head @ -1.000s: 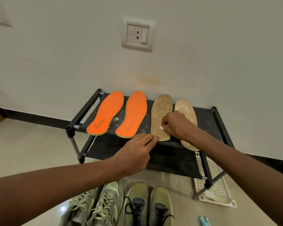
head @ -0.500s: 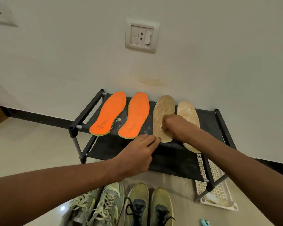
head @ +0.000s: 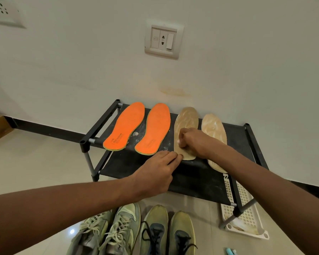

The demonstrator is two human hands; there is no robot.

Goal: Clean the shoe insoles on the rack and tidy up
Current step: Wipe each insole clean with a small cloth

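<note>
- Scrubbing under way, by the look of it: four insoles lying flat on the top shelf of the rack (head: 92, 129), toes toward the wall edge.
- Starting at the left edge: orange insole (head: 125, 126) with its heel on the front-left corner, second orange insole (head: 154, 128) just beside it, pale dust on the black cloth between them.
- Moving right: left hand (head: 155, 173) reaching over the front edge, fingers nearly straight and close together, tips pressing the heel of the tan insole (head: 187, 118) to pin it.
- Over the middle of that same insole: right hand (head: 193, 140) curled into a fist and pressing down; cannot tell what sits inside it, if anything.
- Further right: pale insole (head: 213, 129), heel end past the forearm, near the right edge.
- Judging the next move: more strokes along the tan insole, heel kept pinned against sliding, then likely the pale one.
</note>
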